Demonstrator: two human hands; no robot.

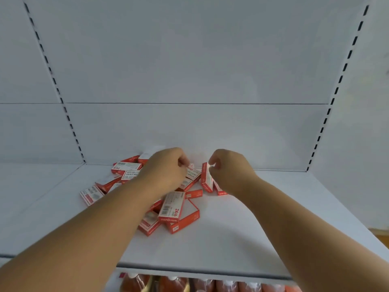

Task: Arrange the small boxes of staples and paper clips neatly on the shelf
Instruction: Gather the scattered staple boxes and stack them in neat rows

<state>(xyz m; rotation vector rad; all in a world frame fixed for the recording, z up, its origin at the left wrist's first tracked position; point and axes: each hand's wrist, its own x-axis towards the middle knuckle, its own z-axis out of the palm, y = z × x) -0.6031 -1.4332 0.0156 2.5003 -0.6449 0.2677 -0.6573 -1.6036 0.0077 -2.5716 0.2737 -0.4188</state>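
Observation:
Several small red-and-white staple boxes [171, 208] lie in a loose heap on the white shelf [242, 228], some flat, some on edge. My left hand [166, 167] hovers over the middle of the heap with curled fingers, pinching the corner of a box [192, 172] that lies in the heap. My right hand [228, 167] pinches the top edge of an upright box [206, 179] at the heap's right end. Another box leans behind that one, partly hidden by my right wrist.
The white back panel [189, 123] rises behind the heap, with slotted uprights at left [69, 121] and right [328, 114]. White shelf surface spreads out right of the heap. Below the shelf's front edge, red packaged goods [189, 284] show on a lower level.

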